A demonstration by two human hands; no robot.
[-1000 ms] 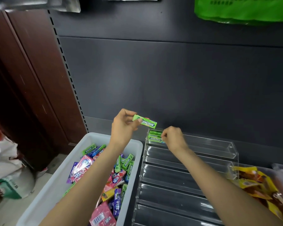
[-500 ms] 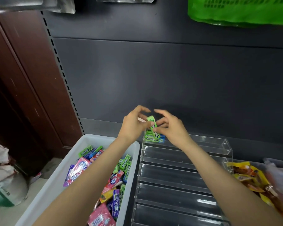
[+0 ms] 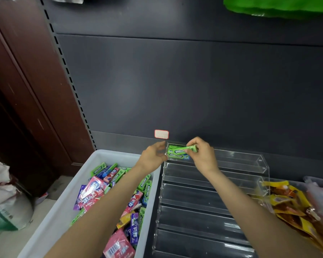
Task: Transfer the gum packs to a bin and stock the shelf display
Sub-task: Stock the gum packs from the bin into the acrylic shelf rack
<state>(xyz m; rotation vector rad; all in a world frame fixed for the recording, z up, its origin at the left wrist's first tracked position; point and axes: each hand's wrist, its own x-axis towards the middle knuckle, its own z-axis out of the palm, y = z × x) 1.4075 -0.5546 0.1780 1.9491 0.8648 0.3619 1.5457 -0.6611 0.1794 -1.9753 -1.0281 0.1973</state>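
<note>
**Right hand pinches a green gum pack over the top tier of the display**

The right hand (image 3: pixel 203 155) pinches a green gum pack (image 3: pixel 191 147) by its right end between thumb and curled fingers, holding it just above the top tier of the clear acrylic display (image 3: pixel 241 164). The pack lies roughly level, its left end over the stacked green packs (image 3: pixel 177 154) already sitting at the left end of that tier. The left hand (image 3: pixel 153 155) is at the display's upper left corner, fingers curled against the clear side wall; whether it actually grips the wall cannot be told.

The tiers below the top one step down toward the camera. Just left of the display stands a white bin (image 3: pixel 63 202) with a loose heap of gum packs (image 3: pixel 119 192) in green, pink, blue, purple and yellow; the left forearm crosses over it. To the right of the display lies a pile of yellow and orange snack bags (image 3: pixel 291 203). A small red-edged label (image 3: pixel 161 134) is stuck on the dark back panel (image 3: pixel 194 86) just above the hands. A green basket (image 3: pixel 278 5) hangs at the upper right.
</note>
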